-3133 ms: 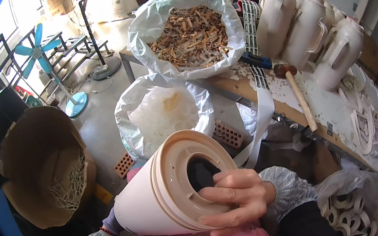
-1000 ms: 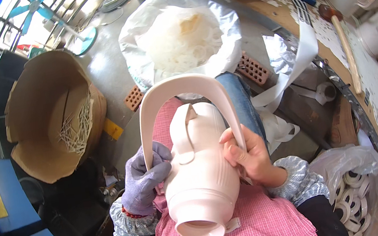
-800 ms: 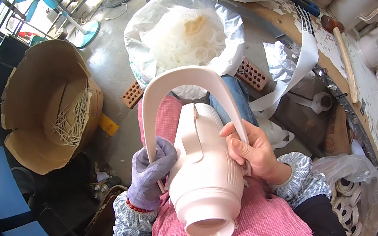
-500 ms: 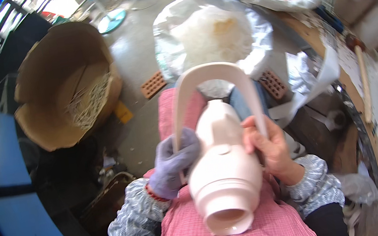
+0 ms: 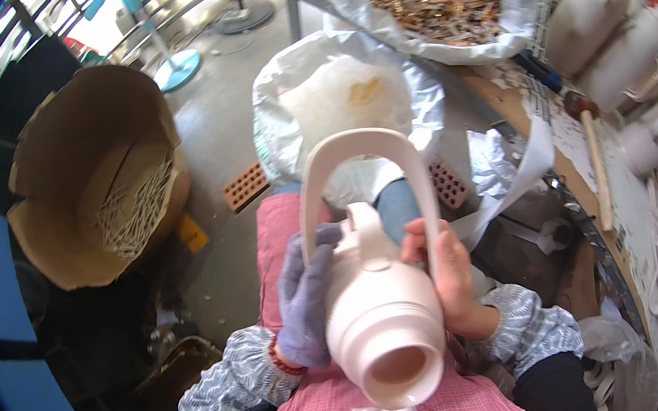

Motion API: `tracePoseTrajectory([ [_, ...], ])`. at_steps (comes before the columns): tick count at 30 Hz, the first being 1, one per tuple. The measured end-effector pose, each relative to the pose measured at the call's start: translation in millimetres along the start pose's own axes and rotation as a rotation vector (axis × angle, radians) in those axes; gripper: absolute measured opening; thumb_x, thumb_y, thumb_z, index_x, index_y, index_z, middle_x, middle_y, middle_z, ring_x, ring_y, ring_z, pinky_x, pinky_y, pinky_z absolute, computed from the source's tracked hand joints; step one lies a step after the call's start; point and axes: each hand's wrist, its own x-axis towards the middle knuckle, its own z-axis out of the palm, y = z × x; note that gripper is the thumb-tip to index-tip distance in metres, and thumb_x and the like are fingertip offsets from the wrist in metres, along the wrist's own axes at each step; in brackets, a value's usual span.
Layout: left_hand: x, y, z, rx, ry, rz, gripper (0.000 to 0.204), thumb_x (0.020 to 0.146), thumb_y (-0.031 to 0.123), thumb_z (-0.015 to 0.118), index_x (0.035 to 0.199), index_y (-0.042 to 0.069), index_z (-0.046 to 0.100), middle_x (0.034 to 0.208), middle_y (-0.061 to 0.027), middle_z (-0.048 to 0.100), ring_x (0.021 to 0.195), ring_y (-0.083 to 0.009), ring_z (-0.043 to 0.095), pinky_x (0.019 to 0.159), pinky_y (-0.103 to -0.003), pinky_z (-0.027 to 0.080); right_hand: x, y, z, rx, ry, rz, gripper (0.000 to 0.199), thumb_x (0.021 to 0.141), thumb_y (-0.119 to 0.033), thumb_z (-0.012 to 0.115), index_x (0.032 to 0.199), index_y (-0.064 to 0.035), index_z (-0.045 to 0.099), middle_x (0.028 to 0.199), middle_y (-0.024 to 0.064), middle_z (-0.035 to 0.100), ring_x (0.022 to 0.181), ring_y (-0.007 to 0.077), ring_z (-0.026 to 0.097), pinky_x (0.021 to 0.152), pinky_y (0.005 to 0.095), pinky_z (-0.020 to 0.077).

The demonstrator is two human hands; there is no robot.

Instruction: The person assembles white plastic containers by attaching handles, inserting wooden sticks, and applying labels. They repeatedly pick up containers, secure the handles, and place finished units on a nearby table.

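Note:
A pale pink plastic jug body (image 5: pixel 381 310) lies tilted across my lap, its round threaded mouth facing me. A small grip on its upper side points away from me. Around the body arches a wide U-shaped carrying handle (image 5: pixel 357 141) in the same pink. My left hand (image 5: pixel 303 310), in a lavender glove, is closed around the handle's left end and rests against the jug's side. Bare, my right hand (image 5: pixel 452 281) pinches the right end, its fingers inside the arch. The handle's lower ends are partly hidden by my hands, so I cannot tell whether they are joined to the jug.
A white sack (image 5: pixel 265 111) of pale pieces stands beyond my knees; another sack (image 5: pixel 519 17) holds small brown parts. At left is a cardboard box (image 5: pixel 57 220) with thin sticks. On the right bench lie a wooden-handled hammer (image 5: pixel 599 169) and several pale jug bodies (image 5: pixel 630 55).
The jug's mouth has tipped up toward me and its small grip shows more clearly. My left fingers have straightened somewhat along the jug's side. The whole view has shifted.

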Motion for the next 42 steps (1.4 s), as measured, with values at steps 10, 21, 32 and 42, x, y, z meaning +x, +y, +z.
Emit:
tracePoseTrajectory([
  [10,60.4,65.2,-46.6,0.044,-0.230,0.362,0.022,0.094,0.023,0.054,0.107,0.006,0.059,0.107,-0.0094,0.056,0.099,-0.0252,0.054,0.081,-0.038,0.048,127.7,14.0,7.8,-0.255,-0.554,-0.506,0.042,0.097,-0.034,0.053,0.123,-0.0003,0.055,0.105,0.0095,0.061,0.097,0.0174,0.057,0.086,0.0306,0.0443],
  [21,98.9,74.5,-27.2,0.912,-1.132,0.525,0.029,0.075,-0.013,0.061,0.093,0.006,0.073,0.142,-0.0234,0.044,0.139,-0.0339,0.033,0.104,-0.039,0.039,47.8,-149.3,-232.0,0.055,0.584,-0.582,0.037,0.101,-0.044,0.040,0.111,-0.0124,0.056,0.079,-0.0002,0.058,0.069,0.0090,0.058,0.059,0.0251,0.0486],
  [32,101.6,42.8,-2.2,0.655,-0.935,0.034,0.062,0.087,0.011,0.065,0.143,0.005,0.039,0.127,-0.0137,0.059,0.120,-0.0232,0.053,0.113,-0.039,0.024,24.1,-183.3,-427.7,-1.198,1.562,-0.764,0.042,0.095,-0.026,0.055,0.119,0.0047,0.038,0.100,0.0313,0.058,0.088,0.0480,0.059,0.076,0.0500,0.0459],
  [42,139.0,-28.0,-164.9,0.848,-0.134,0.232,0.076,0.088,-0.003,0.060,0.152,0.012,0.021,0.140,-0.0116,0.044,0.111,-0.0217,0.051,0.090,-0.031,0.047,109.4,-183.4,-366.4,-1.736,1.488,-0.493,0.064,0.084,-0.018,0.065,0.137,-0.0005,0.035,0.131,0.0201,0.049,0.122,0.0354,0.045,0.099,0.0410,0.0397],
])
